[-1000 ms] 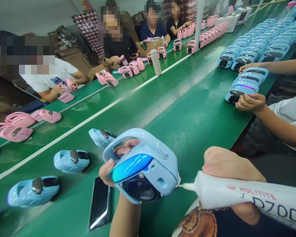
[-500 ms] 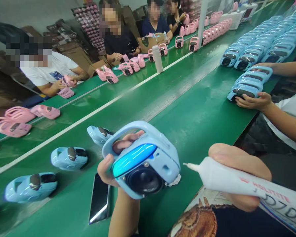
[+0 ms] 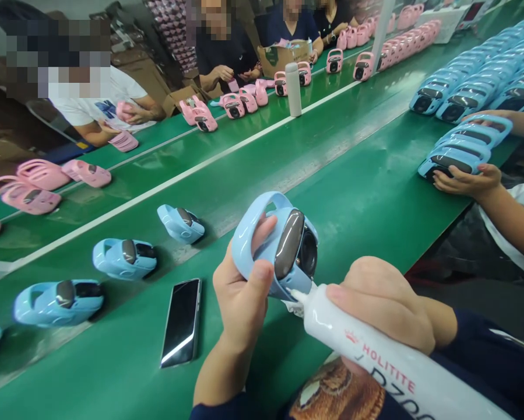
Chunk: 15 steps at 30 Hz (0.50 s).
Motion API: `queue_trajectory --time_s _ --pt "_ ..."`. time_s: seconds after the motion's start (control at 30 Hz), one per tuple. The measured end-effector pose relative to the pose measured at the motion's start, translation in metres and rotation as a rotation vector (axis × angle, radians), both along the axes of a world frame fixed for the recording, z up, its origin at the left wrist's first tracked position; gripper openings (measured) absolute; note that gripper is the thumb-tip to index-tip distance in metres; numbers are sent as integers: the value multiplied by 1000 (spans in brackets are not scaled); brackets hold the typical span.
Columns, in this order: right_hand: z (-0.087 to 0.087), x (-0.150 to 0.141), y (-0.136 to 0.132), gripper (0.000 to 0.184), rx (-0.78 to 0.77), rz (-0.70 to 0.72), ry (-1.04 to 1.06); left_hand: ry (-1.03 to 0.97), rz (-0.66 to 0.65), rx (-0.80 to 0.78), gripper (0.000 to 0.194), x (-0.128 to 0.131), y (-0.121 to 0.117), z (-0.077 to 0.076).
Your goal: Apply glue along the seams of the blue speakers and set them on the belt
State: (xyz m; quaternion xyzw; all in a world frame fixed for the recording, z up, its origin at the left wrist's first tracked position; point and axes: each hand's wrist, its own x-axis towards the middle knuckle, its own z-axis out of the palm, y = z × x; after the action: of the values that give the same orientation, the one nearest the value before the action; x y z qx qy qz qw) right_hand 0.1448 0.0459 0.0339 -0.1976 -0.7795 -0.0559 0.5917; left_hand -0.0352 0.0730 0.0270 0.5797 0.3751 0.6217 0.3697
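Above green bench (image 3: 358, 210), left hand (image 3: 244, 297) is gripping blue speaker (image 3: 290, 248) through its handle (image 3: 248, 230), apparently holding it tilted so lower side is facing nozzle (image 3: 298, 296). Right hand (image 3: 379, 297) is clasping white HOLITITE tube (image 3: 393, 373), seemingly for steady aiming; nozzle is overlapping speaker's edge, contact not certain.

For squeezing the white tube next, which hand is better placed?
Probably the right hand: it grips the white tube, nozzle pointing at the blue speaker; the left hand is occupied holding that speaker.
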Motion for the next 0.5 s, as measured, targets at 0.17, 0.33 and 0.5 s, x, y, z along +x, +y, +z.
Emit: queue_trajectory --time_s 0.17,0.33,0.5 --pt "2 4 -1 33 -16 -71 -70 34 -12 35 39 -1 -3 3" --pt "-5 11 -7 38 -127 -47 4 23 1 14 38 0 -1 4" --pt "-14 12 -17 46 -175 88 133 -148 -2 -84 34 3 5 9"
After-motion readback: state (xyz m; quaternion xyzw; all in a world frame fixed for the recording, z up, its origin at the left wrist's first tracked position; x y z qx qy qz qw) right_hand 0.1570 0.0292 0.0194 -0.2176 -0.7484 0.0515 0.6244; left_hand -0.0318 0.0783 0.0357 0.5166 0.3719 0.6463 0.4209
